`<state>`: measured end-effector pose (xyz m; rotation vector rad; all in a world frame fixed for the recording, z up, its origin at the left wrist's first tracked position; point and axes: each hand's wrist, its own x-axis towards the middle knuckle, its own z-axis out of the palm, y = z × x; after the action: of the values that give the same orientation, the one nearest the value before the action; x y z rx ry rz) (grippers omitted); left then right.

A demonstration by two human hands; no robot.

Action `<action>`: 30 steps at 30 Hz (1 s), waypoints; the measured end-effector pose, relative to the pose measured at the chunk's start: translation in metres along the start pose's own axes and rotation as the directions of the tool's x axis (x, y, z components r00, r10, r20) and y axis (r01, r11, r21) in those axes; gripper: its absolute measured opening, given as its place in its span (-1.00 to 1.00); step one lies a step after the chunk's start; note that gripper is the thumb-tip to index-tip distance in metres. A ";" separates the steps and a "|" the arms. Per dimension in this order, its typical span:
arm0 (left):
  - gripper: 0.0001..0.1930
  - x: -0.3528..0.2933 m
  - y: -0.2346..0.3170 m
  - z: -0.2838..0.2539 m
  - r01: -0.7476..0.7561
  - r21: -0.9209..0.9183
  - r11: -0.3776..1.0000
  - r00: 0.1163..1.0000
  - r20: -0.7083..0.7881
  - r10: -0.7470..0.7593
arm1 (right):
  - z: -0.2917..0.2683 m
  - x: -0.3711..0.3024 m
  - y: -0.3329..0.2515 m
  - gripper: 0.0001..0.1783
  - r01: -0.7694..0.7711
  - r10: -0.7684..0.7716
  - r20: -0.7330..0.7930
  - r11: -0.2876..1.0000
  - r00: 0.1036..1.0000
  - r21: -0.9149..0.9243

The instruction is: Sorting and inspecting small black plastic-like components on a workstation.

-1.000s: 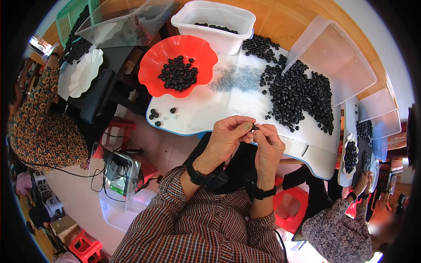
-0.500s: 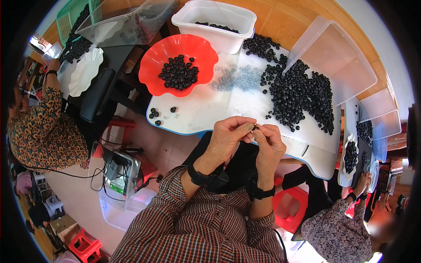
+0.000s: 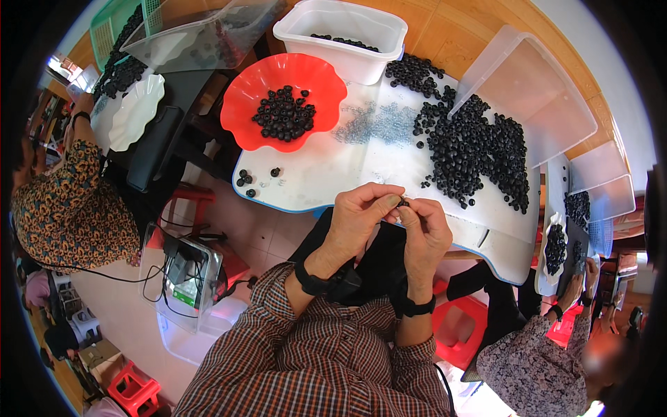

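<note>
My left hand (image 3: 356,221) and my right hand (image 3: 426,235) meet over the table's near edge, thumbs and fingertips pinched together. Between them is a small black round part (image 3: 402,203), mostly covered by the fingers. Beyond my right hand spreads a heap of similar black parts (image 3: 479,149) on the white table (image 3: 306,177). A patch of tiny clear pieces (image 3: 379,126) lies ahead of my hands. At the far left of the table, a red wavy-rimmed bowl (image 3: 240,104) holds many black parts. A few loose black parts (image 3: 244,179) sit near the left edge.
A white tub (image 3: 333,59) with black parts stands at the back. A clear plastic bin (image 3: 535,97) lies tipped beside the heap. Co-workers sit at tables on the left (image 3: 76,208) and right (image 3: 535,365). Red stools (image 3: 460,330) stand on the floor.
My hands stay almost in place, with slight finger movement around the small black part. The co-worker on the right has shifted their hands.
</note>
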<state>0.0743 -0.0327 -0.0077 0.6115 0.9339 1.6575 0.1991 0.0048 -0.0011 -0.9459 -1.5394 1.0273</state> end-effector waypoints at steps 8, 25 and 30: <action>-0.80 -0.001 0.001 -0.004 0.027 0.042 0.999 1.000 -0.017 -0.026 | -0.002 0.003 -0.006 -0.86 0.126 -0.121 0.042 0.984 0.992 -0.126; -0.74 0.000 0.002 -0.028 0.171 -0.229 0.958 0.982 0.117 -0.147 | 0.009 -0.004 -0.017 -0.86 0.005 -0.003 0.121 1.000 0.993 -0.016; -0.69 0.000 0.004 -0.033 0.180 -0.408 0.895 0.971 0.218 -0.096 | 0.008 -0.008 -0.018 -0.88 -0.106 0.072 0.138 0.959 0.988 0.262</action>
<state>0.0464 -0.0416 -0.0231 0.3853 0.4400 1.5745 0.1910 -0.0100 0.0120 -0.7769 -1.4247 1.3460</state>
